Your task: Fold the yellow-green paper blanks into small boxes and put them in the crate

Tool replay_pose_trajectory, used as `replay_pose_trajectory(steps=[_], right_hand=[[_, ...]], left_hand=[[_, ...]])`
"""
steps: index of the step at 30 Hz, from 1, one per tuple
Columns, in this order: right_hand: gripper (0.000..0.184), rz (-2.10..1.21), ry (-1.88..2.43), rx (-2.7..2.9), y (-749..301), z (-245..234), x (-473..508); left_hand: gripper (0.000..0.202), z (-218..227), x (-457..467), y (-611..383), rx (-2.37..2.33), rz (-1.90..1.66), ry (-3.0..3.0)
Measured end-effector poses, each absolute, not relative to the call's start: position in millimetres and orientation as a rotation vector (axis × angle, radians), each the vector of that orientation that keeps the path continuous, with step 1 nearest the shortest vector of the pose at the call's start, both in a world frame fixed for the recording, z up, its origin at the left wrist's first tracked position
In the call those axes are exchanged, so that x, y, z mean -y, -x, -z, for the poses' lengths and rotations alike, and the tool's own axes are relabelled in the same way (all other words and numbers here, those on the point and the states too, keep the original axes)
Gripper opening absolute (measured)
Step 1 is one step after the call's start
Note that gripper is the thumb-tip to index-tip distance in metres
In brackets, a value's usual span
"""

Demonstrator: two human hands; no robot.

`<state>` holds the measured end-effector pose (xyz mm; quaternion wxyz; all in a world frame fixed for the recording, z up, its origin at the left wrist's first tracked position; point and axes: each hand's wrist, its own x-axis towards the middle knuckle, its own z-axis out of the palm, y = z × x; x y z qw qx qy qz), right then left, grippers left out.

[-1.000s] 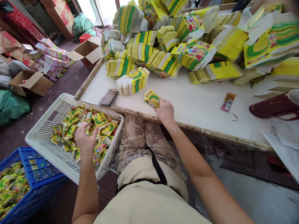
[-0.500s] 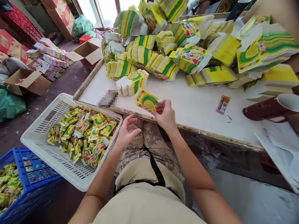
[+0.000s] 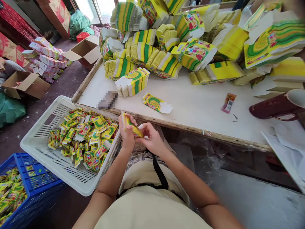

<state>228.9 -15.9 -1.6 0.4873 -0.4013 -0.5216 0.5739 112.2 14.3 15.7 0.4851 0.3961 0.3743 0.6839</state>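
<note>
Over my lap, just in front of the table edge, a small yellow and green carton (image 3: 130, 123) is held between both hands. My left hand (image 3: 127, 135) wraps round its left side. At its lower right end, the fingers of my right hand (image 3: 149, 136) pinch it. Another flat carton (image 3: 155, 103) of the same print lies on the white table, its white flaps pointing right. Behind that one rests a short stack of flat cartons (image 3: 133, 82). To the left of my hands, a white plastic basket (image 3: 35, 135) holds many small cartons (image 3: 83, 133).
Bundles of flat cartons (image 3: 140, 52) are heaped across the back of the table (image 3: 190, 108). A small sachet (image 3: 229, 102) and a dark red mug (image 3: 274, 106) are on the right. A blue crate (image 3: 38, 175) and open cardboard boxes (image 3: 87, 51) stand on the floor.
My right hand has brought a carton from the table toward my lap, and my left hand has closed round it. A flat carton is now uncovered on the table.
</note>
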Motion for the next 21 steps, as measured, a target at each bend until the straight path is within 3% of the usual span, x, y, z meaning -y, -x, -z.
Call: replay_pose_trajectory(steps=[2,6,9,14,17,20,21], right_hand=[[0.034,-1.386,1.007,1.148,-233,7,12],[0.027,-1.317,1.021,1.21,-243,12,9],[0.028,-1.107,1.081,1.388,-255,8,8],[0.023,-0.362,1.16,1.914,-274,-5,7],[0.024,-0.311,1.033,2.149,-274,-13,9],[0.02,-0.474,1.018,2.056,-272,-17,12],[0.035,-0.543,1.047,1.948,-272,-17,13]], left_hand=[[0.068,-8,-8,-108,-0.942,-1.561,-1.103],[0.042,0,0,-93,-1.183,-1.428,-1.156],[0.039,-8,-1,-69,-1.2,-1.282,-1.224],[0.085,-44,-5,-35,-1.064,-1.035,-1.519],[0.101,-50,0,-44,-1.181,-0.725,-1.773],[0.076,-39,6,-66,-1.268,-0.521,-1.859],[0.068,-35,8,-72,-1.315,-0.531,-1.863]])
